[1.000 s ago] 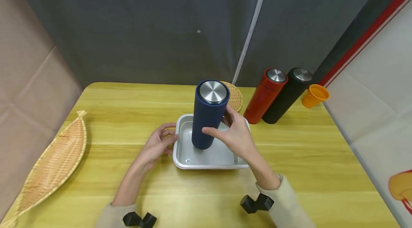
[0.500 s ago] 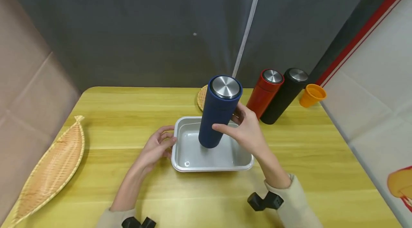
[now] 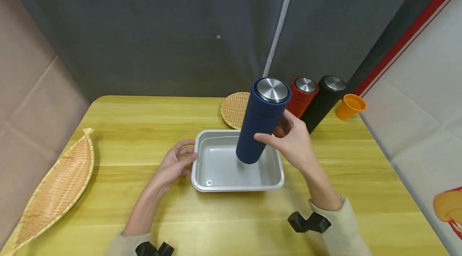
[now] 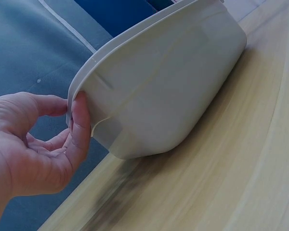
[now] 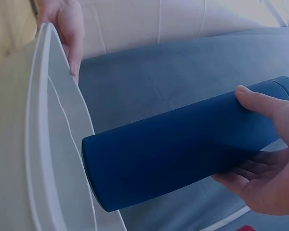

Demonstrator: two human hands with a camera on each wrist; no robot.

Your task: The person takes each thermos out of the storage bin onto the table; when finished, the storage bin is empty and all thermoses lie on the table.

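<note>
My right hand (image 3: 295, 143) grips a dark blue thermos flask (image 3: 259, 121) with a brushed metal lid, thumb on the near side. The flask leans, its lid end toward the right, and its base appears over a light grey rectangular tray (image 3: 213, 188). In the right wrist view, the base of the flask (image 5: 178, 149) is close to the tray wall (image 5: 62, 115); whether they touch I cannot tell. My left hand (image 3: 175, 164) pinches the tray's left rim, thumb and fingers on either side of it in the left wrist view.
A red flask (image 3: 302, 97) and a black flask (image 3: 326, 101) stand behind my right hand. Right of them is an orange cup (image 3: 351, 106). A round woven mat (image 3: 232, 109) lies behind the tray, and a leaf-shaped wicker basket (image 3: 59, 185) lies far left. A grey curtain (image 3: 162, 35) hangs behind.
My right hand has carried the blue flask to the right and tilted it more. More of the tray floor and the woven mat now show. My left hand keeps its place on the rim.
</note>
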